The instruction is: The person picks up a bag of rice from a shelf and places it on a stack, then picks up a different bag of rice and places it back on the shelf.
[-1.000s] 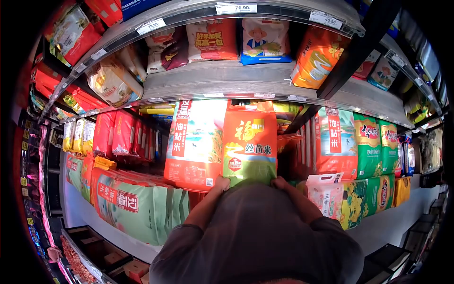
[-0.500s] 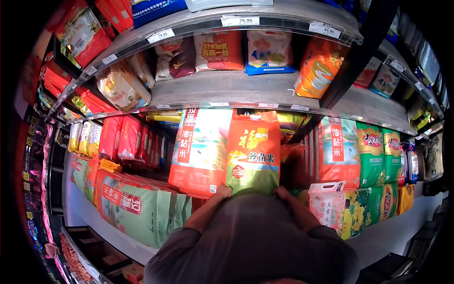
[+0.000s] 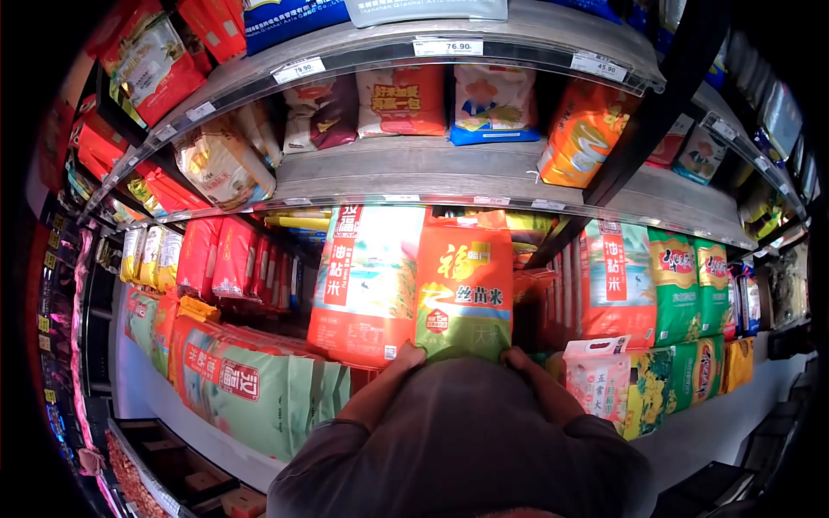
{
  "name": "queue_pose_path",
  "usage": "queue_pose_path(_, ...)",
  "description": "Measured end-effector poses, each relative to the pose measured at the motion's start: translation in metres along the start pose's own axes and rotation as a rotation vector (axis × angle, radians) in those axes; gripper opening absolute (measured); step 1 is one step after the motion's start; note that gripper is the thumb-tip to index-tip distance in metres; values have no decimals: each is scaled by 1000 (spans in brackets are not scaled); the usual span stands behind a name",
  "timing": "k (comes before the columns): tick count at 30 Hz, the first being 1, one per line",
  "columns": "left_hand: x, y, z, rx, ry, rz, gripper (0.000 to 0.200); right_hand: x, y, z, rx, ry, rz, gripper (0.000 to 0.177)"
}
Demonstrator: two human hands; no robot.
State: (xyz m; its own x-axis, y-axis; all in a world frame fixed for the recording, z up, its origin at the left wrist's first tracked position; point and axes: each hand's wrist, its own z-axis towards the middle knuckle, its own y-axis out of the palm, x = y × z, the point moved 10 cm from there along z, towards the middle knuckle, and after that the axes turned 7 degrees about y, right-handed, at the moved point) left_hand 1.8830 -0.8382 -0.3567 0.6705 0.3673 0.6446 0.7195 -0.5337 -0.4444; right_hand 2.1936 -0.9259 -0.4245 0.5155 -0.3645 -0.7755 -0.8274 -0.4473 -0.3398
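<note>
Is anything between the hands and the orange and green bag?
Nothing that shows: the left hand is at the lower left corner of the orange and green bag, the right hand at its lower right. The shirt hides part of the bottom.

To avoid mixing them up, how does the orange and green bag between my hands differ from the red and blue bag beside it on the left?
The red and blue bag looks wider than the orange and green bag. The orange and green bag carries a large gold character, while the red and blue bag has white characters on a red strip. Both stand upright side by side.
</note>
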Motion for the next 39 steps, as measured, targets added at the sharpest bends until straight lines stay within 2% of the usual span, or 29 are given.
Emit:
queue_pose_path(4, -8, 7, 9, -7, 6, -115, 22, 9, -2, 4, 20, 2, -48, 15)
queue_pose_path(6, -8, 3, 10, 35, 17, -82, 21, 4, -8, -6, 43, 151, 96, 21)
queue_pose_path(7, -9, 2, 10, 35, 16, -84, 21, -1, -10, -7, 42, 153, 94, 21)
queue_pose_path(9, -5, 4, 8, -7, 25, -43, 21, -2, -8, -6, 19, 125, -24, 14)
queue_pose_path(13, -21, 10, 12, -45, -67, -91, 19, 10, -3, 0, -2, 99, -65, 15)
queue_pose_path(15, -16, 8, 13, -16, -32, -84, 17, -3, -4, -1, 44, -58, -244, 15)
queue_pose_path(16, -15, 8, 12, -18, -33, -84, 17, -1, -4, -1, 44, -55, -243, 15)
queue_pose_path(19, -14, 7, 13, -1, -11, -106, 12, -1, -9, -4, 29, 73, -175, 17)
queue_pose_path(21, -23, 14, 21, -62, -23, -104, 8, 1, -18, -14, 75, 287, 45, 15)
queue_pose_path(24, -18, 13, 20, -74, 28, -143, 6, -3, -24, -25, 136, 394, 218, 15)
queue_pose_path(28, -23, 16, 23, -95, 23, -154, 5, -8, -28, -28, 165, 402, 287, 17)
queue_pose_path(33, -19, 15, 21, -110, 23, -189, 5, -1, -21, -24, 80, 427, 359, 16)
queue_pose_path(39, -16, 14, 20, -122, 29, -175, 6, 15, -13, -15, 11, 395, 224, 18)
